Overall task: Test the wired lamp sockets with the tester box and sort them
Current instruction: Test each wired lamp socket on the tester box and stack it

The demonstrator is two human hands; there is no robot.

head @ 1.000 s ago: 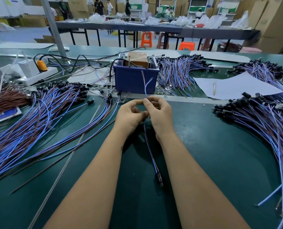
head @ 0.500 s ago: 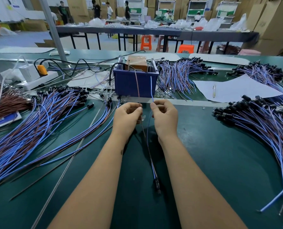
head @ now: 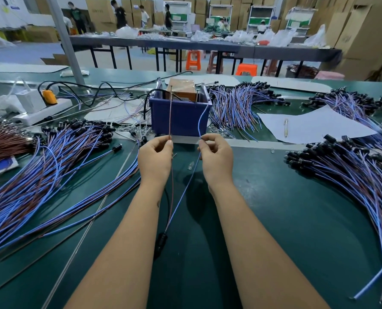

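Right now your left hand pinches the brown wire between thumb and fingertips, and your right hand pinches the blue wire the same way; the two hands are held apart above the green table, just in front of the blue tester box. Both wires rise from your fingers toward the top of that box, the brown one standing nearly straight, the blue one bowing a little to the right. Below your hands the two leads run down and meet at the black lamp socket, which lies on the table between your forearms. To your left a large pile of blue and brown wired sockets fans across the table, with a bundle of brown leads beyond it at the edge. To your right another pile of sockets curves down the table's side. Behind the box lies a further bunch of wired sockets. A white sheet of paper with a pen on it sits right of the box, and a white power strip with an orange plug sits at the far left.
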